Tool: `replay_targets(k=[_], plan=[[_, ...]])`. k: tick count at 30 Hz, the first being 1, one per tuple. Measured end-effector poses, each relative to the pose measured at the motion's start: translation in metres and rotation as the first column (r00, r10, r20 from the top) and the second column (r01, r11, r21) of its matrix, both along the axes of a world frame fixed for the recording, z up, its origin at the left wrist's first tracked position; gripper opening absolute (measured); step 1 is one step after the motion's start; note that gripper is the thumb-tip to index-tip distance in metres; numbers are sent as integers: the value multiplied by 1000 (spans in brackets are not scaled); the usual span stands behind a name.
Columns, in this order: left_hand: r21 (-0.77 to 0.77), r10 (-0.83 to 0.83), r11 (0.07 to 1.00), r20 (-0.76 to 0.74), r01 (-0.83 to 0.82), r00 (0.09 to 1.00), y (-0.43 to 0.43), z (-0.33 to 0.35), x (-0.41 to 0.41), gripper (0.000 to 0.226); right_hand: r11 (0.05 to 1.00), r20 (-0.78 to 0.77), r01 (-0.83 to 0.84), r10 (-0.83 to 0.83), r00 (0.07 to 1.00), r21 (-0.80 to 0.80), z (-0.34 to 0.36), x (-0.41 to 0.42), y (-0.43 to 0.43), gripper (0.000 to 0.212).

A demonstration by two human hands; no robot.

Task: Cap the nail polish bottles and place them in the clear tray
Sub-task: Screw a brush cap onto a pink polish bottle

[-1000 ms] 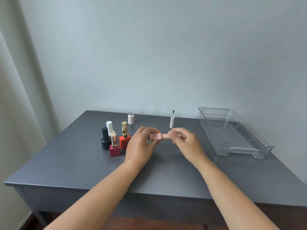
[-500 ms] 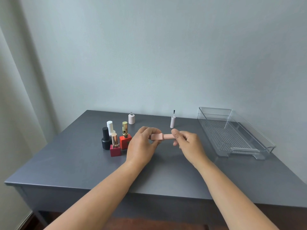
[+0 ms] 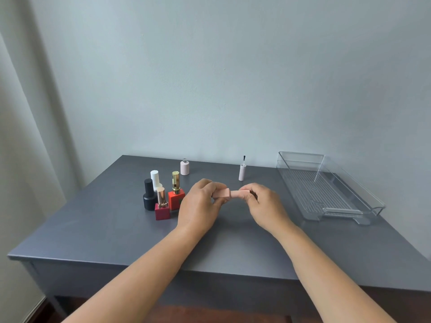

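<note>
- The left hand [image 3: 200,206] is curled, with thumb and fingers pinching the left end of a pink nail polish bottle [image 3: 221,193] held above the worktop [image 3: 112,224].
- The right hand [image 3: 264,203] is also curled, and its fingertips close round the right end of the same bottle.
- The bottle lies level, its long axis running left to right from one hand to the other.
- A seam crosses the bottle's middle. Both ends are buried in the fingers, so I cannot tell which half is the cap.
- Just left of the left hand stands an upright cluster, all capped: an orange-red bottle [image 3: 176,199] with a gold cap, a dark red bottle [image 3: 162,212] with a rose-gold cap, a black bottle [image 3: 149,199], and behind it a white-capped bottle [image 3: 155,178], largely hidden.
- Beyond the left hand, near the worktop's far edge, a pale pink bottle [image 3: 184,168] stands open with its neck bare.
- Beyond the right hand, a pale pink brush cap [image 3: 242,172] stands on end, bristles up.
- Well to the right of the right hand lies the clear tray [image 3: 300,156], its long side running away from the person. Nothing shows through it but its ribbed floor.
</note>
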State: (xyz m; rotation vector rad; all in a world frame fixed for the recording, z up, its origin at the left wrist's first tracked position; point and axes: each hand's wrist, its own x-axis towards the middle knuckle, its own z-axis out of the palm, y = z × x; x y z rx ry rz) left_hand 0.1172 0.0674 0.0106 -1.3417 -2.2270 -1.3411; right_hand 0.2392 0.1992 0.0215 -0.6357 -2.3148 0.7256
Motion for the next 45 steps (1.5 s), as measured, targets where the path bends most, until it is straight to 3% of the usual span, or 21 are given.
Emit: replay_targets(k=[4, 7, 10, 14, 21, 28, 31, 33, 35, 38, 43, 45], plan=[[-13, 12, 1000, 4, -12, 1000, -1, 5, -1, 24, 998, -44, -43, 41, 998, -44, 10, 3, -2, 16], [-94, 18, 995, -20, -19, 1000, -3, 7, -3, 27, 979, 79, -89, 75, 994, 183, 14, 6, -4, 35], [-125, 12, 992, -118, -27, 993, -6, 8, -3, 28, 883, 174, -75, -8, 985, 464, 15, 8, -9, 27], [-133, 6, 991, -194, -32, 981, -9, 8, 0, 22, 830, 244, -112, -30, 969, 546, 19, 9, -12, 20], [-122, 0, 991, -357, -47, 934, -15, 6, 4, 19, 901, 277, -109, -13, 961, 421, 19, 6, -13, 19], [-128, 29, 988, -391, -86, 920, -15, 7, 3, 17, 948, 278, -65, -26, 960, 311, 18, 1, -14, 20], [-157, 23, 984, -338, -80, 941, -17, 7, 0, 20, 991, 219, -48, 20, 976, 121, 16, -1, -15, 15], [-168, 6, 984, -268, -53, 963, -20, 6, -2, 23, 991, 147, -96, 109, 983, -92, 19, -3, -14, 12], [-150, 5, 988, -200, -36, 980, -24, 5, -3, 25, 959, 68, -133, 154, 986, -249, 24, -5, -10, 25], [-163, 45, 984, -145, -69, 988, -29, 5, -7, 26, 950, -18, -40, 36, 999, -309, 25, -13, 7, 37], [-250, 86, 965, -1, -84, 996, -34, 7, -12, 26, 909, -9, 168, -185, 983, -382, 9, -37, 44, 11], [-280, 103, 956, 27, -91, 994, -35, 7, -14, 27, 892, 44, 214, -215, 976, -398, 4, -48, 56, 35]])
